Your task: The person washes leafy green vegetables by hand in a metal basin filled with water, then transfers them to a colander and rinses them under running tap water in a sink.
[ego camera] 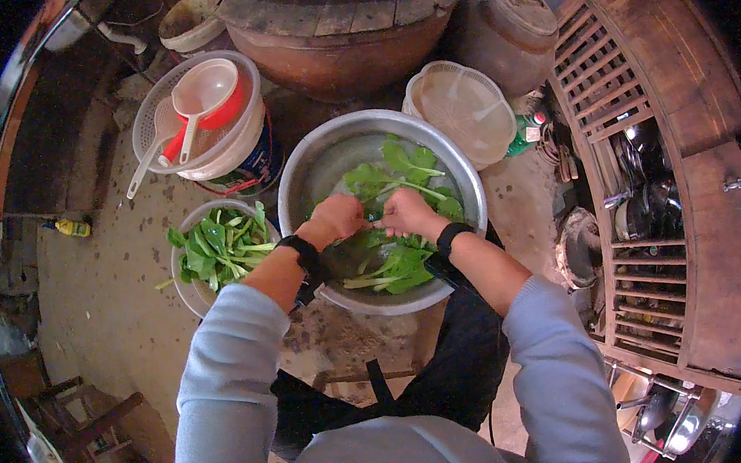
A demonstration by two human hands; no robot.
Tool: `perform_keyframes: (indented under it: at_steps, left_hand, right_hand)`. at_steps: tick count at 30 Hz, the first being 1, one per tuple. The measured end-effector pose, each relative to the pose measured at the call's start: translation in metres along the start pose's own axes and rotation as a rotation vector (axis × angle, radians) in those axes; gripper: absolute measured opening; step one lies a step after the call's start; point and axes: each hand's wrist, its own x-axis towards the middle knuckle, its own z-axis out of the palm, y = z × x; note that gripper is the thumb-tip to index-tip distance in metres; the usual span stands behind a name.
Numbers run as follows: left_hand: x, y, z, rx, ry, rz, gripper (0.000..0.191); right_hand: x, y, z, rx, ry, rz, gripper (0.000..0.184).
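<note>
Both hands are over a wide metal basin (pixel 294 172) that holds water and leafy greens (pixel 400 271). My left hand (pixel 338 217) and my right hand (pixel 406 213) nearly meet near its middle, fingers closed on a pale stem of a leafy green (pixel 375 223) between them. More leaves (pixel 414 163) float beyond my right hand. Left of the basin, a plastic bowl or colander (pixel 182 282) is heaped with leafy greens (pixel 211 244). The ends of the fingers and part of the stem are hard to make out.
A colander (pixel 141 132) with plastic ladles (pixel 206 91) rests on a bucket at the upper left. An empty plastic basket (pixel 462 110) stands beyond the basin, near a green bottle (pixel 523 134). A large lidded clay vessel (pixel 337 58) is ahead; a slatted wooden cabinet (pixel 638 145) lines the right.
</note>
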Motion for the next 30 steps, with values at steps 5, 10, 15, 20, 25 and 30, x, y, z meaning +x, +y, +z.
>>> perform_keyframes:
  at_steps: [5,10,15,20,25,30]
  left_hand:
    - [0.000,-0.016,-0.013,0.033,-0.058,0.139,0.024]
    - [-0.011,-0.004,-0.025,-0.082,-0.168,-0.174,0.036]
    - [-0.033,0.034,-0.038,0.268,-0.098,-0.112,0.045]
    - [-0.052,0.057,-0.079,0.156,0.243,-0.036,0.026]
    - [-0.110,0.025,-0.119,0.142,0.504,0.018,0.016]
    - [-0.186,-0.040,-0.131,0.217,0.426,-0.262,0.022]
  right_hand:
    - [-0.003,0.005,-0.013,0.080,0.098,-0.036,0.009]
    - [-0.020,-0.001,-0.014,-0.035,0.098,0.056,0.006]
    - [-0.054,-0.045,-0.010,-0.702,0.531,-0.345,0.009]
    - [-0.097,-0.093,-0.050,-0.432,0.599,-0.534,0.015]
    - [-0.092,-0.087,-0.079,0.053,0.582,-0.432,0.034]
    - [-0.060,-0.033,-0.070,-0.569,0.404,-0.075,0.031]
